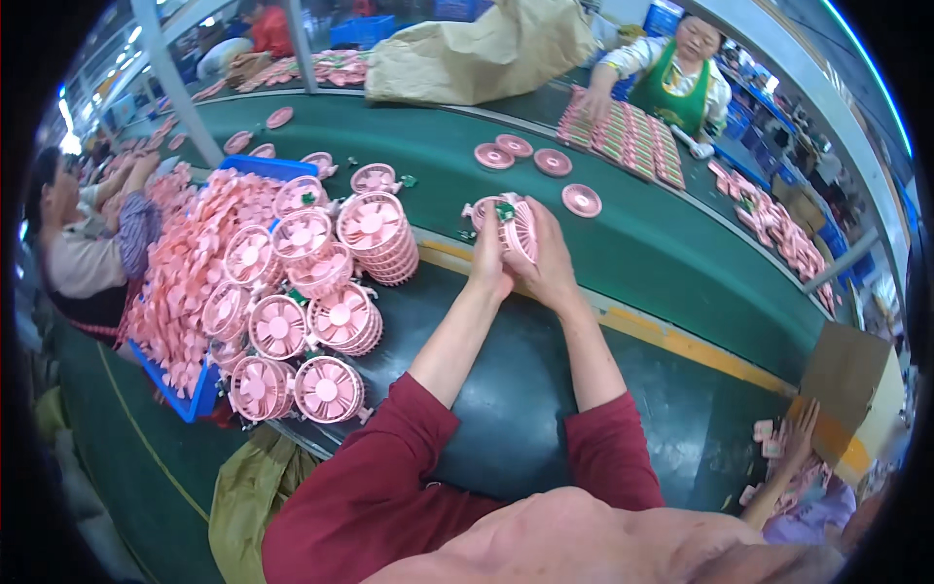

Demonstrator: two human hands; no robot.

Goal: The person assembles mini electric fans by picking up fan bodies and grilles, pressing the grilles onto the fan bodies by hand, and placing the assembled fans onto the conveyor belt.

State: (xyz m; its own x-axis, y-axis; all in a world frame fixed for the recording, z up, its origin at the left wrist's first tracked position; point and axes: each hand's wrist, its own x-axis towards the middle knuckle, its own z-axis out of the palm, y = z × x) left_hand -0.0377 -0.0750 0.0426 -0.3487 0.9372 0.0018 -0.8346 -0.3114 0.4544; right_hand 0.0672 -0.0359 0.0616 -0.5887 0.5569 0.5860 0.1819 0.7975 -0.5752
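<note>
Both hands meet at the far edge of the dark counter (506,389), just short of the green conveyor belt (662,253). The left hand (489,258) and the right hand (547,258) have their grip clamped together on one round pink plastic fan grille (516,226), held up on edge, with a small green circuit piece (504,210) showing at its top. Judging by what lies around, the work is well under way but far from finished: several round pink fan discs (545,161) already lie flat on the belt beyond the hands, while stacks of pink slatted fan housings (321,292) stand to the left, beside a blue tray heaped with loose pink fan blades (185,263). That large supply suggests many pieces remain. Across the belt a person in a green apron (671,88) handles rows of pink parts.
</note>
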